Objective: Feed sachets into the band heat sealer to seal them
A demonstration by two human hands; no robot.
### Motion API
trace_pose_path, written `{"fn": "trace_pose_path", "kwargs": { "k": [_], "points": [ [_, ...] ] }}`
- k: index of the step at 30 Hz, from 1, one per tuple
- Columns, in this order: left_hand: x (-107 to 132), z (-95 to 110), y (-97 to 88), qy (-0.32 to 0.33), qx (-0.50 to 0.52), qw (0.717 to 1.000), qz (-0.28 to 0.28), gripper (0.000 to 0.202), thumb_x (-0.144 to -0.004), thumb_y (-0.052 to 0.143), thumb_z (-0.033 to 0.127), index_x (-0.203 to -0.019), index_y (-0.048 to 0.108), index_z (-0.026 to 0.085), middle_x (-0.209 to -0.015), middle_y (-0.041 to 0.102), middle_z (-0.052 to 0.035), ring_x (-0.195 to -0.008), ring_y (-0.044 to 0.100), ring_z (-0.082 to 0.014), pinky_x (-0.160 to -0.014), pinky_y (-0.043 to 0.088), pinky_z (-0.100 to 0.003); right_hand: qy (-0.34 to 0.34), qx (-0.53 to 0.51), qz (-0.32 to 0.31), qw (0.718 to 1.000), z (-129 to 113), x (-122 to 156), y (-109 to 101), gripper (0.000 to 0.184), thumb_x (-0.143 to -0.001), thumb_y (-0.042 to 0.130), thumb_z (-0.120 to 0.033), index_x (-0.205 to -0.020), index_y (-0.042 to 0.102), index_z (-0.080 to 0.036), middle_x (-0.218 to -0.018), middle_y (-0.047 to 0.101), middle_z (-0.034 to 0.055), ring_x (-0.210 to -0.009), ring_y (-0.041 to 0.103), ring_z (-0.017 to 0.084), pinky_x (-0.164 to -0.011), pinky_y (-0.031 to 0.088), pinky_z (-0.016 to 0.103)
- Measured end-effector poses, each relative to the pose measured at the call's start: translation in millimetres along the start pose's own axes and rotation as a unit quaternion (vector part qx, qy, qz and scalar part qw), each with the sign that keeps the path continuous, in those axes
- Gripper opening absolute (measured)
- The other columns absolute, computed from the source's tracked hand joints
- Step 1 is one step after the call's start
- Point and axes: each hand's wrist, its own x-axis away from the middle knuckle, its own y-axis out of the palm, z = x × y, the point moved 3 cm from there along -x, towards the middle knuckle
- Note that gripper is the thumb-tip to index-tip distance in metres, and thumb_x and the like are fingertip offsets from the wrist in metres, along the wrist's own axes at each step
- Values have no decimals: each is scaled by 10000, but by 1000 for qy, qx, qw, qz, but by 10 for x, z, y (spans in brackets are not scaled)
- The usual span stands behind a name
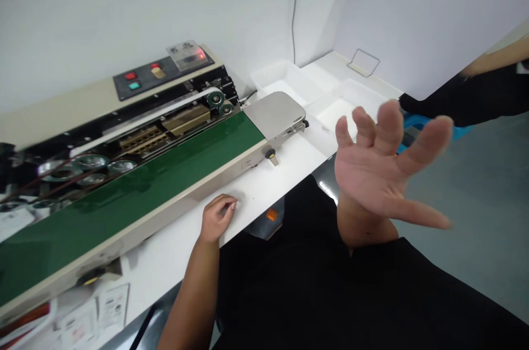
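My left hand (217,219) rests on the white table (264,187) in front of a belt sealing machine. Its fingers are loosely curled in towards the thumb, and I see nothing held in them. Raised in the air on the right, my right hand (372,173) shows its palm, with fingers and thumb spread wide and nothing in it. The machine's green conveyor belt (165,184) runs from lower left to a metal end plate (275,113) beyond my left hand.
White trays (314,140) stand past the machine's end. A control panel (144,77) with lit buttons tops the machine. Printed packets (113,306) lie at lower left beside a white container (31,322). Another person's arm (496,60) shows at right, near a blue bin (460,132).
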Motion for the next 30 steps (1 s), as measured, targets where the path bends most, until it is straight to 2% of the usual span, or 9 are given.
{"fn": "trace_pose_path", "kwargs": {
  "k": [9,14,17,22,25,30],
  "points": [
    [-2,19,-9,-9,-7,1000,-2,234,-1020,656,374,-936,774,190,-905,773,-94,-826,722,-199,-773,580,-312,-37,27,-2,999,175,-68,4,1217,-729,698,-917,-1735,110,-567,-1782,288,-128,-1703,128,356,-1339,345,648],
    [-10,37,-10,-1,-5,1000,-1,234,-1022,652,370,-942,777,189,-895,773,-93,-818,725,-201,-772,581,-315,16,12,-21,1000,95,-78,36,1197,-719,768,-861,-1723,184,-573,-1754,345,-117,-1702,137,362,-1332,367,652],
    [-14,54,-12,5,-5,1000,2,220,-1023,653,352,-938,772,189,-888,770,-87,-811,722,-196,-771,577,-311,0,33,-22,999,87,-68,31,1189,-731,752,-868,-1725,169,-575,-1753,345,-118,-1700,150,362,-1320,385,658],
    [-5,43,-9,12,-2,1000,2,191,-1018,661,328,-952,775,189,-897,771,-86,-815,720,-195,-765,569,-306,-37,49,-15,998,302,-38,-39,1213,-727,781,-845,-1719,125,-601,-1765,315,-137,-1698,165,362,-1311,404,655],
    [-1,33,-7,16,1,1000,2,177,-1018,660,309,-960,775,188,-894,767,-84,-808,715,-192,-765,565,-306,-24,43,-22,999,358,-50,-39,1228,-723,799,-830,-1721,122,-598,-1771,301,-136,-1699,150,366,-1316,396,659],
    [5,28,-3,14,5,1000,4,175,-1020,661,313,-961,770,189,-889,765,-83,-805,712,-197,-765,562,-312,-5,66,-38,997,308,-48,-6,1247,-720,794,-841,-1730,110,-583,-1781,281,-131,-1700,123,378,-1316,384,682]
  ]
}}
